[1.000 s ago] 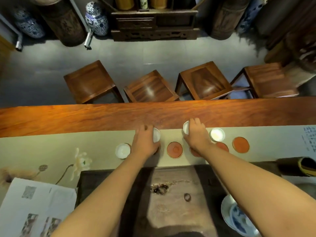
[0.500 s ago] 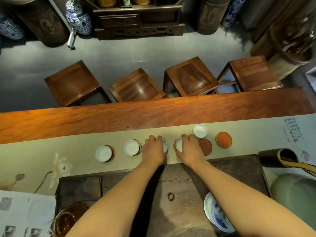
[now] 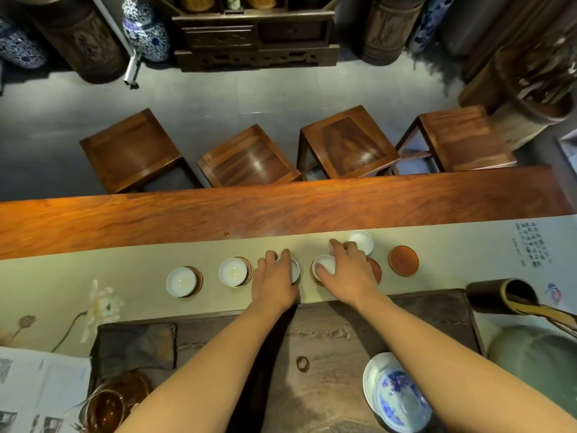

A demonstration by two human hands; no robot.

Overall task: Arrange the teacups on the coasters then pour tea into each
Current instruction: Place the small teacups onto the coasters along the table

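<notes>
Small white teacups stand in a row on the pale table runner [image 3: 125, 276]. The leftmost teacup [image 3: 181, 281] and the second teacup [image 3: 233, 271] each sit on a brown coaster. My left hand [image 3: 274, 284] is closed around the third teacup [image 3: 293, 270]. The fourth teacup [image 3: 324, 264] rests on a coaster, with my right hand [image 3: 351, 271] beside it, thumb on its rim and fingers spread forward. A fifth teacup [image 3: 361, 241] stands off the coasters, just beyond my right fingers. One coaster [image 3: 375, 271] is half hidden by my right hand. The rightmost coaster [image 3: 403, 260] is bare.
A dark stone tea tray [image 3: 312, 339] lies under my forearms. On it are a blue-and-white bowl [image 3: 393, 398] and a glass pitcher of tea [image 3: 106, 404]. A bamboo tool holder [image 3: 499, 295] and a green vessel [image 3: 537, 360] are at right, papers [image 3: 37, 389] at left, and stools beyond the table.
Both hands brought a teacup down from the far side onto the coaster row. My right hand's fingers have loosened and spread from its cup. The view shifted to the left.
</notes>
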